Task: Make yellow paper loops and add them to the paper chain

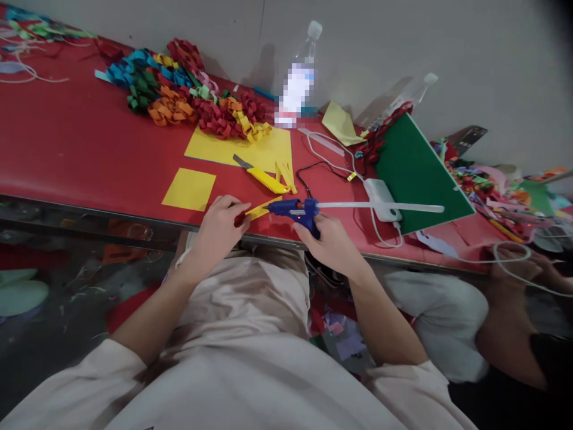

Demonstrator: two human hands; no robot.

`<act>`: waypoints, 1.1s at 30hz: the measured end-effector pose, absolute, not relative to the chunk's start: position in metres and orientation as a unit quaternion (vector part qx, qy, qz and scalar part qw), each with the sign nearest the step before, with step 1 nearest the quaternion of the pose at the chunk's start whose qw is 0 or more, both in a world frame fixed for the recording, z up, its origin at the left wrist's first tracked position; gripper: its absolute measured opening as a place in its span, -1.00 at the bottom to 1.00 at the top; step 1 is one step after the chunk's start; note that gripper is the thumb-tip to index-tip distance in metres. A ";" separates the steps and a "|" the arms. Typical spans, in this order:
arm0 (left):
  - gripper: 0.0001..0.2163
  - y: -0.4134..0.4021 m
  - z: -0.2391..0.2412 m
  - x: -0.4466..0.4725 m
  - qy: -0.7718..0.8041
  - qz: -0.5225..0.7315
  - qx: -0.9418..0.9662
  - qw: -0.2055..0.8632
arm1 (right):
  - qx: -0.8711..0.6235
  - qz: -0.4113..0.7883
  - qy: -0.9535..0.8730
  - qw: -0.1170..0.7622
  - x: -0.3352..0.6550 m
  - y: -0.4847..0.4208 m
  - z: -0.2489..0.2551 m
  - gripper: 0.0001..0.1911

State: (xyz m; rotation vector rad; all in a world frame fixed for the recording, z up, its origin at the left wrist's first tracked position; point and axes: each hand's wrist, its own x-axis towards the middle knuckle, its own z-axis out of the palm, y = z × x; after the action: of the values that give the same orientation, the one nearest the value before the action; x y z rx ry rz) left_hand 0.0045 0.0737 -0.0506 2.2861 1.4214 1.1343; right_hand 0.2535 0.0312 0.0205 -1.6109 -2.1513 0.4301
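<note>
My right hand (329, 242) is wrapped round the grip of a blue hot-glue gun (293, 209), with a clear glue stick (380, 206) sticking out behind it to the right. The gun's nozzle points left at a folded yellow paper strip (262, 209). My left hand (219, 230) pinches that strip together with a small red paper piece (240, 218) at the front edge of the red table (80, 149). A yellow utility knife (262, 175) lies just beyond, on a yellow sheet (224, 149).
A yellow paper square (189, 189) lies to the left. Curled paper chains in many colours (179, 95) are piled at the back. A plastic bottle (298, 77), white adapter (380, 199), cables and green board (416, 173) stand right. Another person's hand (510, 263) rests at the far right.
</note>
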 end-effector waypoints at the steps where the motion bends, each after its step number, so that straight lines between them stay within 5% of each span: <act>1: -0.76 0.074 -0.050 0.005 0.486 0.386 0.775 0.115 | -0.578 0.152 -0.777 0.197 0.251 0.032 0.020 -0.71; 33: -0.78 0.076 -0.048 0.004 0.509 0.372 0.763 0.145 | -0.614 0.106 -0.769 0.142 0.264 0.035 0.010 -0.65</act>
State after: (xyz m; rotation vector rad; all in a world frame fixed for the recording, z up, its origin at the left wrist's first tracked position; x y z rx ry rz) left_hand 0.0038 0.0757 -0.0477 2.1971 1.4657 1.0708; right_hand 0.2641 0.0354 0.0103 -1.7718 -2.2205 0.3072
